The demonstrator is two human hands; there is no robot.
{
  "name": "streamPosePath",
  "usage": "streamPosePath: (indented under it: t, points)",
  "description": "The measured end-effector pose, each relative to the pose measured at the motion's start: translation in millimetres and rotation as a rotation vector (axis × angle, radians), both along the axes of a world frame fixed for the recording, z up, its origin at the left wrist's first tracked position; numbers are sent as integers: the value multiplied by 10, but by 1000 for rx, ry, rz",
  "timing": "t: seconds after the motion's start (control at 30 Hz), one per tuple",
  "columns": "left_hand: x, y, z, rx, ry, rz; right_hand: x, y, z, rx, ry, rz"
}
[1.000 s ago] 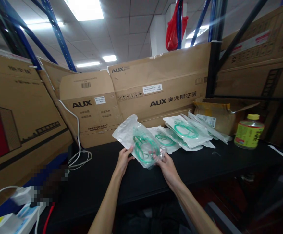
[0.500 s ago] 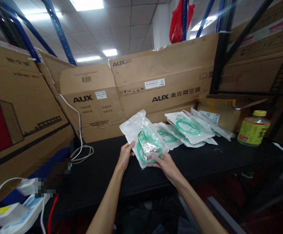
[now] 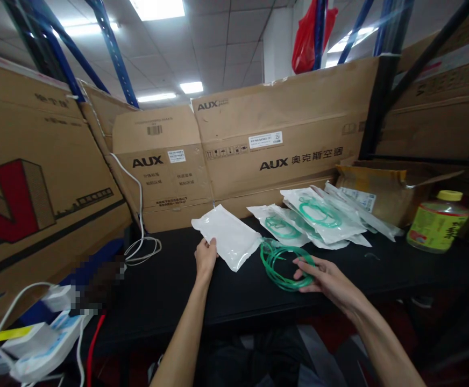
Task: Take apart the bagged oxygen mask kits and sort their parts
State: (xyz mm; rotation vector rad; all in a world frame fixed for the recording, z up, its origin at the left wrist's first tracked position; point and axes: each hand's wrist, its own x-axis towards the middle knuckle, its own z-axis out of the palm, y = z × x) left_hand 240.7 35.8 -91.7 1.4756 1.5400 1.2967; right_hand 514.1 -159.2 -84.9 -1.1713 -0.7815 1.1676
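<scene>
My left hand pinches the near left edge of a white plastic pouch over the black tabletop. To its right, my right hand grips a coil of green tubing by its right side. The coil is outside the pouch, with a clear part at its upper left, close to the pouch's right end. Behind the coil lie several sealed pouches with green tubing inside, overlapping in a loose pile.
A jar with a yellow lid stands at the right, before an open cardboard box. Large AUX cartons wall off the back. At the left are a white cable and a power strip with plugs.
The green tubing has come out of the pouch and moved right with my right hand. The pouch now lies flatter in my left hand. The view has shifted slightly left.
</scene>
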Motion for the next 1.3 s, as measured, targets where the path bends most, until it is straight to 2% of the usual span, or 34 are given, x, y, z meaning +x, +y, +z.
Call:
streamPosePath:
  t: [0.13,0.2,0.3,0.37,0.43,0.5,0.63,0.87,0.97,1.13,1.3]
  points:
    - [6,-108,77,128,241,127,99,3,-39,11,55,-87]
    - [10,-169,113,203,360,110,100,18,-43,31,94,-104]
    - [20,-210,147,267,559,-106,105,26,-31,66,155,-118]
    - [39,-186,163,255,702,-297,113,22,-24,89,191,-122]
    - [84,-132,185,212,830,-427,117,17,-28,103,219,-127]
    - [163,-64,216,162,940,-469,115,15,-38,110,238,-129]
    - [416,101,271,76,1092,-445,107,14,-51,120,260,-122]
    - [821,522,225,-108,1150,-460,99,-25,0,116,267,-104]
    - [936,642,176,-134,1137,-431,100,-37,7,112,269,-96]
    - [1063,685,148,-147,1109,-375,114,-35,-23,105,257,-91]
    - [1090,591,213,-114,1093,-349,101,-21,-24,95,237,-91]
